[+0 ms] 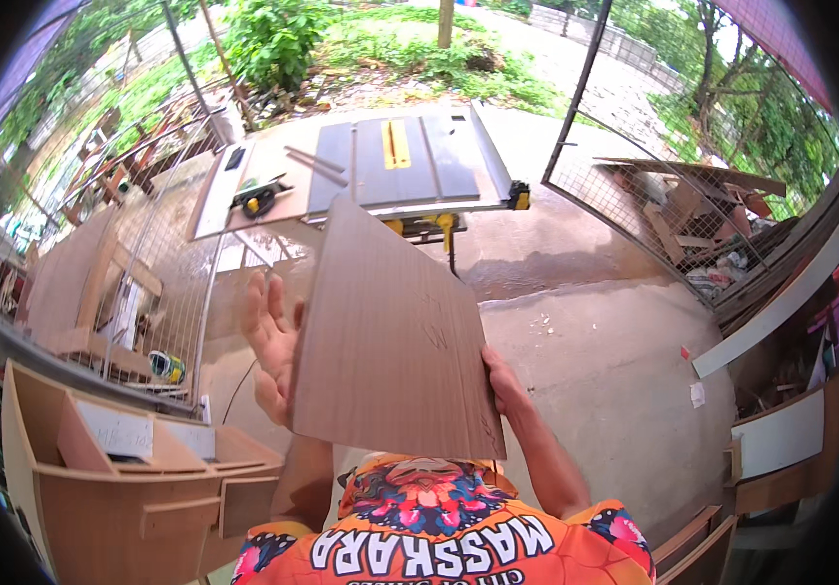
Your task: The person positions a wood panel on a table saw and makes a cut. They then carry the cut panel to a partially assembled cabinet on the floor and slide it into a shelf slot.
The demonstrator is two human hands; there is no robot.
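Note:
A flat brown wooden panel (390,331) is held up in front of my chest, tilted, its top corner pointing toward the table saw. My left hand (271,346) presses flat against the panel's left edge, fingers spread upward. On the other side, my right hand (504,382) grips the panel's lower right edge, with most of the fingers hidden behind the board.
A table saw (410,161) with a yellow insert stands ahead on the concrete floor, a wooden side board (244,185) with a yellow-black tool beside it. A wooden cabinet carcass (117,478) is at lower left. Wire mesh fencing and scrap wood (702,214) lie at right.

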